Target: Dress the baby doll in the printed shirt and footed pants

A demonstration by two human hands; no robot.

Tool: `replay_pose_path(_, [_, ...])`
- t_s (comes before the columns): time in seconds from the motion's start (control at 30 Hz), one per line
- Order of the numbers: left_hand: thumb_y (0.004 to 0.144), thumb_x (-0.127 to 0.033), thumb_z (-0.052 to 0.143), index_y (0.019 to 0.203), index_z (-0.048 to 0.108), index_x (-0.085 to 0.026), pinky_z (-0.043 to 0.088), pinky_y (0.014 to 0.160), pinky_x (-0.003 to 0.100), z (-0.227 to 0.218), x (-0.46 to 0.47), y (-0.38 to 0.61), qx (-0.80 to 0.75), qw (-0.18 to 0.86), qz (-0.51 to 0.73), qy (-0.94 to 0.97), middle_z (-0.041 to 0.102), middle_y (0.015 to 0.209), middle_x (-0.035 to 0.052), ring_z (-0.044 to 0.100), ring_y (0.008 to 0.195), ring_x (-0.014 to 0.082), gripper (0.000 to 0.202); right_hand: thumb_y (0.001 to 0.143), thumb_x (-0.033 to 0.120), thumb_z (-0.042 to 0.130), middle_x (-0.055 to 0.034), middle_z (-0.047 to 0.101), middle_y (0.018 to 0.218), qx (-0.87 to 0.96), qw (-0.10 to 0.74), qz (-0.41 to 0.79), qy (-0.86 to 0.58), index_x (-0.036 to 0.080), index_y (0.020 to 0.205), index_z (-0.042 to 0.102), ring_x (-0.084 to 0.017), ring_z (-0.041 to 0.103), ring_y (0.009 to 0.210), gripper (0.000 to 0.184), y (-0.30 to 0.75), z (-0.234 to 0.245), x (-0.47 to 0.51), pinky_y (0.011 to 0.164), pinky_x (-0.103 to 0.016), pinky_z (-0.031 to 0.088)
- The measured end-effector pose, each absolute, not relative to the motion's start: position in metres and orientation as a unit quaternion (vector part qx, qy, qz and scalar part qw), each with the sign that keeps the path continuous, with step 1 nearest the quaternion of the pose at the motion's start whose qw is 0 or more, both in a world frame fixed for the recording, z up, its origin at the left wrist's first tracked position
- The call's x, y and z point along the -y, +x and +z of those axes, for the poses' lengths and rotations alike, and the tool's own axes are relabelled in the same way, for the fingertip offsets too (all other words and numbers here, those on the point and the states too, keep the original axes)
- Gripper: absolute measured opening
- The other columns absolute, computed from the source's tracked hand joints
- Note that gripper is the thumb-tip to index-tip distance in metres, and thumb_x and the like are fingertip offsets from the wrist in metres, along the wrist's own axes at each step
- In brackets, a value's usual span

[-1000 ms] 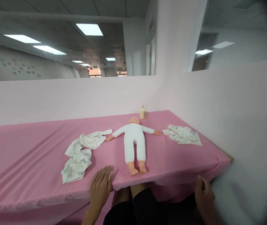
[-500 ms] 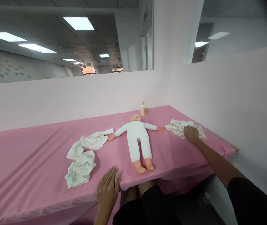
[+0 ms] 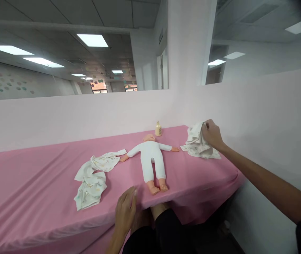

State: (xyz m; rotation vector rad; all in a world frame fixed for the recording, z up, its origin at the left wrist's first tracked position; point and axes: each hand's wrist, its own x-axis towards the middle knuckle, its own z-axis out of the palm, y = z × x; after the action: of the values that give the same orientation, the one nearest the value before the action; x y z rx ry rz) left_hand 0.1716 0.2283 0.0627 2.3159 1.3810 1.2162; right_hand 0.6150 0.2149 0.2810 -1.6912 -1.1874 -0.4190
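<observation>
A baby doll [image 3: 152, 160] in a white suit lies on its back on the pink-covered table [image 3: 34, 176], arms spread. My right hand [image 3: 212, 135] is stretched out to the table's right end, closed on a patterned white garment [image 3: 196, 144] and lifting one side of it off the cloth. My left hand [image 3: 126, 209] rests flat on the table's front edge, fingers out, just left of the doll's feet. A second patterned garment [image 3: 92, 178] lies crumpled to the left of the doll.
A small cream bottle [image 3: 158, 129] stands at the back by the doll's head. Pale pink partition walls [image 3: 258, 116] close the table at the back and on the right. My legs in dark trousers [image 3: 163, 229] are under the front edge.
My right hand rose from below the table edge, reached the garment at the right end, gripped it and has lifted part of it. My left hand stayed on the front edge.
</observation>
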Motion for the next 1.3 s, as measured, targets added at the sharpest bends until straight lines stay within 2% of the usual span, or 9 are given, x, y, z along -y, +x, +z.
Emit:
replay_pose_path(0.1, [0.094,-0.041,0.047,0.129,0.057,-0.023,0.039,0.109,0.046,0.103,-0.205,0.203,-0.428,0.211,0.424,0.77,0.056,0.136,0.0085,0.05,0.128,0.0267,0.041,0.092,0.032,0.044,-0.0028,0.061,0.079,0.554,0.539,-0.107,-0.625,0.021,0.084,0.052,-0.018,0.055,0.072,0.016,0.561,0.298,-0.183,0.065,-0.029,0.039])
replay_pose_path(0.17, [0.09,-0.045,0.055,0.141,0.043,-0.026,0.041,0.106,0.045,0.134,-0.187,0.224,-0.411,0.285,0.427,0.753,0.046,0.145,0.0086,0.046,0.131,0.0272,0.056,0.092,0.034,0.047,-0.002,0.061,0.079,0.588,0.557,-0.026,-0.585,0.021,0.083,0.052,-0.016,0.057,0.072,0.017,0.527,0.303,-0.164,0.063,-0.028,0.041])
replay_pose_path(0.27, [0.086,-0.043,0.063,0.148,0.033,-0.028,0.042,0.106,0.042,0.176,-0.16,0.245,-0.339,0.356,0.442,0.751,0.038,0.15,0.0102,0.048,0.129,0.026,0.071,0.091,0.037,0.051,0.0006,0.058,0.072,0.64,0.544,0.118,-0.529,0.021,0.081,0.05,-0.014,0.054,0.064,0.019,0.484,0.306,-0.139,0.055,-0.024,0.039])
replay_pose_path(0.43, [0.079,-0.04,0.073,0.15,0.03,-0.022,0.041,0.107,0.044,0.206,-0.122,0.251,-0.323,0.445,0.476,0.686,0.052,0.139,0.014,0.05,0.127,0.0288,0.085,0.092,0.041,0.053,0.0044,0.049,0.062,0.671,0.503,0.217,-0.5,0.02,0.077,0.049,-0.009,0.04,0.053,0.025,0.443,0.306,-0.103,0.047,-0.022,0.031])
replay_pose_path(0.6, [0.075,-0.04,0.076,0.153,0.023,-0.025,0.047,0.101,0.044,0.208,-0.101,0.252,-0.252,0.607,0.379,0.652,0.055,0.137,0.0133,0.057,0.12,0.0293,0.095,0.09,0.044,0.056,0.0057,0.043,0.058,0.64,0.507,0.266,-0.512,0.02,0.074,0.048,-0.008,0.037,0.049,0.03,0.435,0.304,-0.091,0.043,-0.02,0.029])
replay_pose_path(0.73, [0.079,-0.041,0.073,0.154,0.014,-0.029,0.045,0.104,0.039,0.194,-0.112,0.259,-0.275,0.594,0.342,0.674,0.04,0.15,0.0118,0.046,0.132,0.0265,0.097,0.087,0.041,0.06,0.0034,0.05,0.062,0.561,0.561,0.237,-0.561,0.019,0.073,0.051,-0.008,0.044,0.051,0.027,0.467,0.299,-0.131,0.044,-0.02,0.035])
replay_pose_path(0.83, [0.087,-0.046,0.064,0.155,0.01,-0.028,0.042,0.108,0.037,0.174,-0.128,0.259,-0.303,0.587,0.344,0.667,0.03,0.155,0.0124,0.039,0.137,0.0239,0.088,0.081,0.025,0.062,0.002,0.053,0.062,0.405,0.677,0.186,-0.585,0.018,0.068,0.052,-0.009,0.047,0.051,0.018,0.524,0.296,-0.178,0.044,-0.02,0.039])
replay_pose_path(0.97, [0.088,-0.05,0.06,0.153,0.017,-0.024,0.04,0.109,0.039,0.155,-0.143,0.25,-0.326,0.609,0.304,0.655,0.039,0.15,0.0143,0.05,0.129,0.0236,0.082,0.083,0.014,0.053,0.0036,0.047,0.051,0.239,0.776,0.247,-0.528,0.02,0.068,0.045,-0.009,0.046,0.044,0.019,0.603,0.288,-0.22,0.044,-0.022,0.044])
replay_pose_path(1.3, [0.091,-0.054,0.051,0.14,0.042,-0.024,0.045,0.103,0.033,0.151,-0.147,0.252,-0.346,0.612,0.247,0.667,0.05,0.14,0.0103,0.057,0.121,0.0202,0.059,0.093,0.02,0.045,0.0022,0.052,0.056,0.176,0.783,0.244,-0.545,0.019,0.075,0.046,-0.01,0.055,0.051,0.017,0.676,0.237,-0.234,0.052,-0.02,0.052])
